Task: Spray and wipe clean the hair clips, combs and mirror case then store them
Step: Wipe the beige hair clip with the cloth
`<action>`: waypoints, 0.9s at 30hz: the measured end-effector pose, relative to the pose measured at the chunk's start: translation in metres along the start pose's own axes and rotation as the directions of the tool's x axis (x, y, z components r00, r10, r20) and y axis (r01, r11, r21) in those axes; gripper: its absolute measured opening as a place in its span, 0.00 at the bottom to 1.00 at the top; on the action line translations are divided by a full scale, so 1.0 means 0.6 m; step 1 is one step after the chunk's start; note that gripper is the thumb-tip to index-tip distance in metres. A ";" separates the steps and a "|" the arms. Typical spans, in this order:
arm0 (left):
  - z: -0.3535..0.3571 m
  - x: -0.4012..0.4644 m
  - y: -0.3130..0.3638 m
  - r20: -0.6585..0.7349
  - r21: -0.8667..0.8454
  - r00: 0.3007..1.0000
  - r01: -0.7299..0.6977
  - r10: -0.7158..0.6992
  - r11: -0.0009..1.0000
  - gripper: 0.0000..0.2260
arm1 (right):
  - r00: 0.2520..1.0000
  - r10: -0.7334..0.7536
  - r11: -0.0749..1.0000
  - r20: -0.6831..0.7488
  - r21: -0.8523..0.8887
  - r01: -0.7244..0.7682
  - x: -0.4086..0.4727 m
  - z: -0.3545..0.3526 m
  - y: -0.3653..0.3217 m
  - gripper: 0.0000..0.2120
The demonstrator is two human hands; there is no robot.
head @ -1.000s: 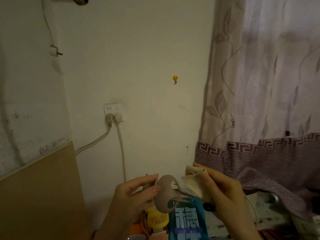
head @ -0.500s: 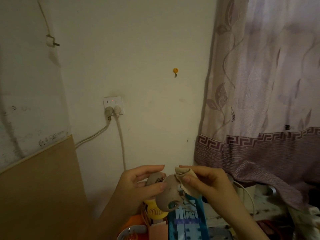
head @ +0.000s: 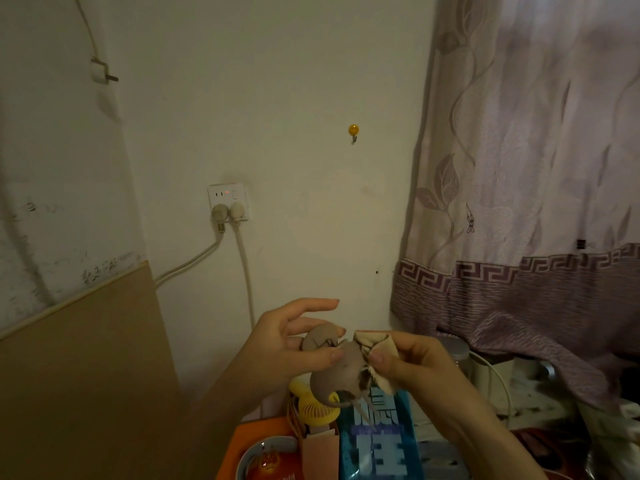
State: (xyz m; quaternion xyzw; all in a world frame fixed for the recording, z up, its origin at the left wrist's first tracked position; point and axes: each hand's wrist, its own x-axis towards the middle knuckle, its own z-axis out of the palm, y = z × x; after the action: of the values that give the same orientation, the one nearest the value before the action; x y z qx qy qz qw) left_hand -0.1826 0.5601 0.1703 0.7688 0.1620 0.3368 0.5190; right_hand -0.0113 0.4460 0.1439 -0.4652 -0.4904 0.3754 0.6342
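- My left hand [head: 294, 344] is raised before the wall, thumb and fingers curled round the taupe hair clip [head: 334, 370], index finger straight above it
- Just right, touching the clip, my right hand [head: 415, 365] pinches a folded beige cloth [head: 375, 344] against its curved back
- I judge this the wiping step; next I must turn the clip to reach its teeth

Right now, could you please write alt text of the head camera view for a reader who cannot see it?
A person's left hand grips a taupe claw hair clip while the right hand pinches a folded beige cloth against it. Below them are a yellow mini fan and a blue box; behind, a wall socket and a patterned curtain.
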 end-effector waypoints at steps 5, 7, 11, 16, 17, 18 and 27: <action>0.013 0.003 -0.006 -0.080 -0.023 0.997 -0.011 0.009 1.000 0.27 | 0.995 0.070 0.983 -0.073 0.174 -0.056 0.001 0.007 0.017 0.15; 0.020 0.004 -0.007 -0.133 -0.063 0.991 -0.026 0.017 0.998 0.27 | 0.992 0.089 0.967 -0.094 0.246 -0.063 0.000 0.012 0.021 0.15; 0.036 0.002 -0.014 -0.230 -0.126 0.973 -0.044 0.014 0.991 0.30 | 0.982 0.090 0.916 -0.166 0.402 -0.016 -0.002 0.027 0.031 0.14; 0.048 -0.010 -0.040 -0.249 -0.146 0.967 0.010 -0.046 0.989 0.32 | 0.961 0.075 0.872 -0.266 0.484 0.066 -0.002 0.036 0.038 0.13; 0.050 -0.012 -0.044 -0.253 -0.150 0.966 0.015 -0.053 0.989 0.31 | 0.960 0.073 0.863 -0.272 0.500 0.076 -0.002 0.038 0.040 0.14; 0.050 -0.013 -0.048 -0.261 -0.154 0.964 0.017 -0.057 0.988 0.30 | 0.959 0.074 0.856 -0.273 0.511 0.079 -0.001 0.039 0.041 0.14; 0.027 -0.020 -0.055 -0.253 -0.204 0.959 0.074 -0.126 0.976 0.26 | 0.950 0.014 0.983 -0.311 0.180 0.044 -0.004 0.017 0.045 0.13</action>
State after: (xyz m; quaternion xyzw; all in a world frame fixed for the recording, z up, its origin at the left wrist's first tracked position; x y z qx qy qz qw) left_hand -0.1771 0.5552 0.1323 0.6541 0.2353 0.4235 0.5809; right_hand -0.0221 0.4534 0.1181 -0.4539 -0.3510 0.3365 0.7467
